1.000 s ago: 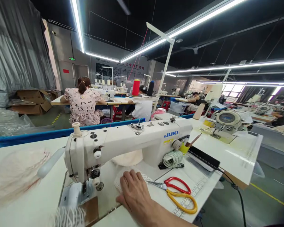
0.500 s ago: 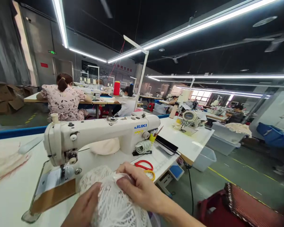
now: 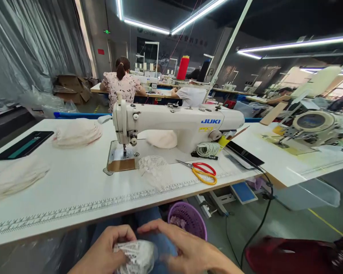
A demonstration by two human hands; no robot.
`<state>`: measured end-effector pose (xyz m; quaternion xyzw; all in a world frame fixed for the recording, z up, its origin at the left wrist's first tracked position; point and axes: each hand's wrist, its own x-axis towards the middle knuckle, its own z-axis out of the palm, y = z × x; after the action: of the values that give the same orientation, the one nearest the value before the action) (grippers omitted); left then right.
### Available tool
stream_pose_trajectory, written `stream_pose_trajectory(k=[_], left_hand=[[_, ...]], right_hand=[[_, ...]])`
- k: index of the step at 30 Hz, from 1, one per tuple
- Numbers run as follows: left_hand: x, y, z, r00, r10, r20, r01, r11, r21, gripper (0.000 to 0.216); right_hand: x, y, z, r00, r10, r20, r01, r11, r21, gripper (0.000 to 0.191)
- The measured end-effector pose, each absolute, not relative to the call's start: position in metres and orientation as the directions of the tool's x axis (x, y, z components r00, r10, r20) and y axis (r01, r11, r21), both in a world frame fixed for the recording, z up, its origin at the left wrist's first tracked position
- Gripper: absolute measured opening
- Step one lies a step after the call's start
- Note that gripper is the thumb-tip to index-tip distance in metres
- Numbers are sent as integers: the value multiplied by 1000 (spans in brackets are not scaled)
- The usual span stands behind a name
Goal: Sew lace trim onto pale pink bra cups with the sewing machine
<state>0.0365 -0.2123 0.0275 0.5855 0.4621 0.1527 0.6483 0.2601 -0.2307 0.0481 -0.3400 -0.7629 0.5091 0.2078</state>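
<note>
Low in front of the table edge, over my lap, my left hand [image 3: 107,249] is closed around a bunched piece of white lace [image 3: 140,254]. To its right my right hand [image 3: 190,249] is held with fingers stretched out and apart from the thumb, which is smeared by motion; nothing shows in it. Another crumpled piece of white lace [image 3: 156,171] lies on the table beside the sewing machine [image 3: 160,114]. Scissors [image 3: 204,173] with one red and one yellow handle rest to its right.
Stacks of pale fabric pieces [image 3: 77,132] and a phone [image 3: 24,145] lie on the table [image 3: 74,182] at left. A purple basket [image 3: 201,219] stands below the table edge. A coil of cord [image 3: 208,149] sits by the machine. Co-workers [image 3: 122,82] sit beyond.
My view has turned left and down. Both hands have drawn back from above the table to over my lap. The right hand has let go of the lace; the left still holds it, now bunched.
</note>
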Motion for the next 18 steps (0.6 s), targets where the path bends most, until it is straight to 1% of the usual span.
stream_pose_trajectory(k=[1, 3, 4, 6, 9, 10, 11, 13, 15, 18], left_hand=[[36, -215, 27, 507, 749, -427, 378, 252, 891, 15], [34, -220, 29, 481, 775, -410, 437, 194, 878, 19], [32, -222, 30, 472, 781, -409, 467, 172, 867, 20], [28, -224, 32, 445, 794, -415, 531, 139, 836, 20], [17, -227, 34, 383, 822, -421, 640, 92, 762, 15], [13, -228, 34, 376, 822, -427, 665, 81, 742, 12], [9, -228, 33, 378, 815, -440, 677, 81, 732, 12], [2, -230, 32, 399, 777, -487, 665, 120, 737, 18], [-2, -231, 29, 418, 729, -543, 627, 201, 752, 25], [-4, -233, 22, 438, 682, -586, 567, 297, 768, 31]], right_hand=[[254, -236, 42, -683, 730, -24, 346, 294, -891, 61], [235, -245, 25, -640, 768, 40, 391, 369, -843, 75], [224, -249, 15, -603, 793, 84, 403, 394, -826, 75], [204, -255, -5, -485, 863, 141, 434, 378, -818, 64], [186, -257, -30, -348, 908, 235, 413, 373, -830, 25], [185, -255, -36, -327, 914, 242, 397, 365, -842, 19], [186, -253, -39, -321, 921, 221, 376, 338, -863, 18], [192, -249, -42, -340, 934, 111, 310, 223, -924, 21], [199, -247, -39, -418, 909, 2, 214, 100, -972, 18], [206, -248, -33, -533, 845, -43, 90, 7, -996, 21]])
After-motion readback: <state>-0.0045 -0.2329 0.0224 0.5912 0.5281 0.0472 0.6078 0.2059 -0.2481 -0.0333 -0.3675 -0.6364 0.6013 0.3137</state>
